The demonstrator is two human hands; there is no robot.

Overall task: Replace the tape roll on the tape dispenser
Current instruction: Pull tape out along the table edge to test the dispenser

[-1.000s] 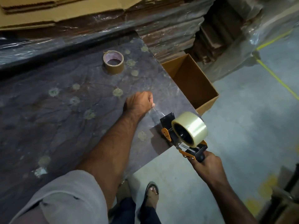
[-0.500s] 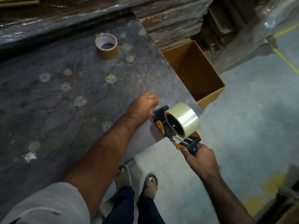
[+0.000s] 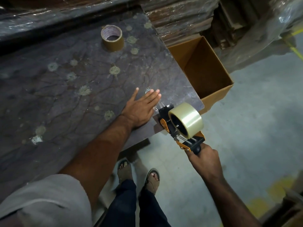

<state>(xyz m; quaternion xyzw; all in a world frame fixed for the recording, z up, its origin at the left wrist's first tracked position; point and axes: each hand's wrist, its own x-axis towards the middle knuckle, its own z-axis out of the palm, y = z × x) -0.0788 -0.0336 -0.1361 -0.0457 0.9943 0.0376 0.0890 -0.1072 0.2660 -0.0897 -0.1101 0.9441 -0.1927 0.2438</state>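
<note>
A black and orange tape dispenser point(image 3: 173, 128) carries a clear tape roll point(image 3: 188, 119) and rests its front end on the near right corner of the dark table point(image 3: 68, 89). My right hand point(image 3: 203, 159) grips its black handle from below the table edge. A strip of clear tape point(image 3: 157, 102) runs from the dispenser onto the table. My left hand point(image 3: 141, 107) lies flat, fingers spread, pressing on that strip. A brown tape roll point(image 3: 112, 38) stands on the table farther back.
An open cardboard box point(image 3: 213, 89) sits on the floor against the table's right edge. Plastic-wrapped cardboard stacks point(image 3: 180, 15) rise behind the table. Grey concrete floor point(image 3: 254, 128) with yellow marks spreads to the right. My sandalled feet point(image 3: 139, 172) stand below the table's corner.
My left hand has gone from a closed fist near the dispenser to a flat open palm on the tape strip. The dispenser stays at the table corner in my right hand.
</note>
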